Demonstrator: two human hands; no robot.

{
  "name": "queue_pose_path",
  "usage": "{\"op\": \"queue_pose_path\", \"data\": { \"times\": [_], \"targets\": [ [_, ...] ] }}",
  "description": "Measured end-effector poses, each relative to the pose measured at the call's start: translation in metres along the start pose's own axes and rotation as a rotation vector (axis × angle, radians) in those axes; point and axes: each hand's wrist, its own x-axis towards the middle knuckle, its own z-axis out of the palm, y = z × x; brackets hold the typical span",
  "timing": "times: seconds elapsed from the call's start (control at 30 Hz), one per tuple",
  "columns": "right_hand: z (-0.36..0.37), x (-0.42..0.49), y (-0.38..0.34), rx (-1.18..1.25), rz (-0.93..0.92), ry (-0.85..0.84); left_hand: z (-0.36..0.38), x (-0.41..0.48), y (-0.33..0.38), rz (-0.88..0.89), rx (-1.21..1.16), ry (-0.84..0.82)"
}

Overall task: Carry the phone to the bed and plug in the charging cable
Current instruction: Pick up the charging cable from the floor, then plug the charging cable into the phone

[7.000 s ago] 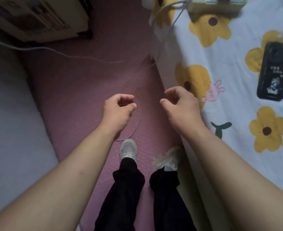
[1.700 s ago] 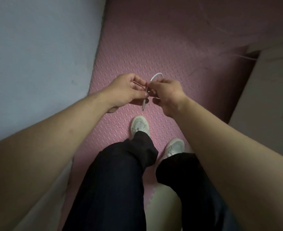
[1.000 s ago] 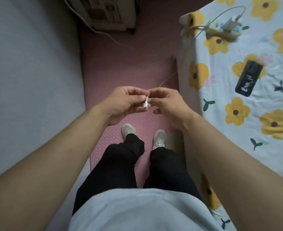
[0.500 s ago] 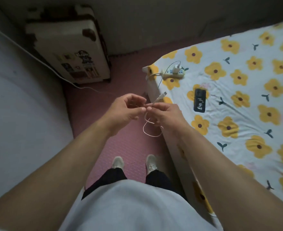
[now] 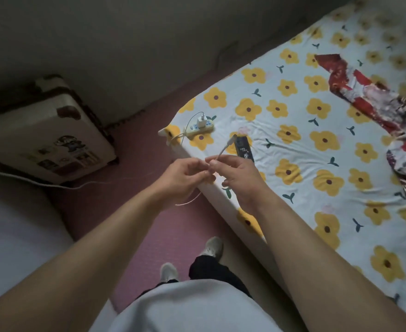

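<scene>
Plug end of charging cable (image 5: pixel 224 149) sits pinched in right hand (image 5: pixel 236 174), left hand (image 5: pixel 184 176) seemingly pinching slack; floppy tip could miss port on phone (image 5: pixel 244 149).

The charging cable (image 5: pixel 224 147) is pinched by the right hand (image 5: pixel 235 173) and the left hand (image 5: pixel 183 178), both held over the edge of the bed (image 5: pixel 317 144). Its plug end is raised just beside the phone (image 5: pixel 244 149), which is laid flat on the flowered sheet. A power strip (image 5: pixel 199 129) carrying a white charger (image 5: pixel 201 120) is seen near the bed's corner
</scene>
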Motion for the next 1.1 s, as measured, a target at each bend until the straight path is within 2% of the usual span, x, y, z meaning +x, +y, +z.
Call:
{"op": "queue_pose_path", "data": {
  "times": [0.2,0.67,0.83,1.1],
  "targets": [
    [-0.056,0.025,-0.016,0.040,0.015,0.191,0.043,0.047,0.019,-0.030,0.020,-0.070],
    [-0.135,0.062,-0.021,0.333,0.036,0.437,0.106,0.143,0.027,-0.036,0.104,-0.333],
    [-0.151,0.083,-0.020,0.419,0.043,0.525,0.113,0.181,0.026,-0.040,0.173,-0.460],
    [-0.174,0.127,-0.027,0.547,0.039,0.771,0.115,0.244,0.014,-0.091,0.314,-0.737]
  ]
}}
